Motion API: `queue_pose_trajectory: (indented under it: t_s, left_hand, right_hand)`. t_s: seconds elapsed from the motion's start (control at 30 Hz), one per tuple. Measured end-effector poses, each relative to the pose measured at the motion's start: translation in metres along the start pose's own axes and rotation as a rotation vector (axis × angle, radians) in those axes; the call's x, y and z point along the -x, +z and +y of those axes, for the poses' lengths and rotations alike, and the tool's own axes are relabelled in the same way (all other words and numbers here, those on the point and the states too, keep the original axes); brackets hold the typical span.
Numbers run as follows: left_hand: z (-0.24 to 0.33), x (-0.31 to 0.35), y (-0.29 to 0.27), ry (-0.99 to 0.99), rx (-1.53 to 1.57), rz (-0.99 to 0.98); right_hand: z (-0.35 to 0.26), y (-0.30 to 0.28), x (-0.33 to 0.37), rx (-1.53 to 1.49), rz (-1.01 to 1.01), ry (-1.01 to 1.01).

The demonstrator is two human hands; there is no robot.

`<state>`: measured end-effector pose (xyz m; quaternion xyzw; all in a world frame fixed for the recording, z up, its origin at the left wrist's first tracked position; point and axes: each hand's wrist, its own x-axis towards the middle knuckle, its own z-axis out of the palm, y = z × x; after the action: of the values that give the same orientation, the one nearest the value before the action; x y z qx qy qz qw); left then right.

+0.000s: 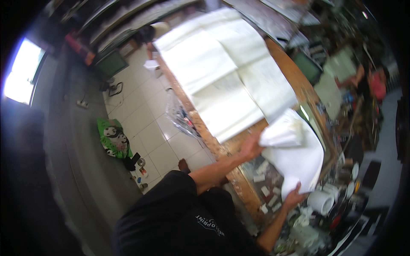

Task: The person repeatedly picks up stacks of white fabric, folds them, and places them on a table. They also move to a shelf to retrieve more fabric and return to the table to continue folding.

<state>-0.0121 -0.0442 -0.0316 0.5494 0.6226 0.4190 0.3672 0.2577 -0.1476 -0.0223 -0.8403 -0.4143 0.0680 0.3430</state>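
My left hand (pixel 253 147) is closed on the near edge of a bunched white sheet (pixel 282 133); its fingertips are partly hidden. My right hand (pixel 293 198) grips the lower edge of a smooth, curving part of the white sheet (pixel 299 164), with fingers bent over the rim. Whether it is paper or cloth I cannot tell, as the picture is blurred. Beyond my hands, large white sheets (pixel 213 59) with fold lines lie overlapping on a long wooden table (pixel 284 59).
Small white pieces (pixel 259 177) lie by my arms. White rolls (pixel 320 202) and clutter crowd the right side. A clear plastic bag (pixel 177 113) hangs at the table's left edge. A green bag (pixel 114 138) stands by the wall. One person (pixel 147 34) is at the far end, another (pixel 378 83) at right.
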Motion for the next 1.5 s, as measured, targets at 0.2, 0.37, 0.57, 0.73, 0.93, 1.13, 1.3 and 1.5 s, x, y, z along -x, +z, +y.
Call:
queue_pose_trajectory:
  t_s: [0.2, 0.37, 0.57, 0.73, 0.93, 1.13, 1.3, 1.5]
  left_hand:
    - [0.0, 0.028, -0.151, -0.104, -0.182, -0.271]
    - [-0.08, 0.082, -0.32, -0.394, -0.073, -0.088]
    - [-0.207, 0.193, -0.476, -0.656, -0.208, 0.292]
    - [-0.299, 0.257, -0.519, -0.935, -0.131, 0.428]
    - [-0.351, 0.267, -0.545, -1.169, -0.074, 0.533]
    - [-0.4, 0.225, -0.608, -1.24, 0.032, 0.598]
    - [-0.431, 0.147, -0.701, -1.215, -0.075, 0.728]
    - [-0.446, 0.044, -0.828, -1.162, -0.122, 0.679]
  right_hand:
    - [-0.108, -0.051, 0.02, 0.048, -0.587, -0.317]
    - [-0.221, -0.004, 0.143, -0.399, -0.762, -0.034]
    - [-0.295, 0.16, 0.281, -0.147, -1.179, -0.245]
    - [-0.381, 0.249, 0.369, 0.221, -1.356, -0.617]
    - [-0.418, 0.398, 0.434, 0.369, -1.517, -0.915]
    - [-0.542, 0.494, 0.478, 0.54, -1.674, -0.993]
    - [-0.652, 0.546, 0.492, 0.445, -1.685, -0.926]
    - [-0.737, 0.614, 0.506, 0.394, -1.564, -0.855]
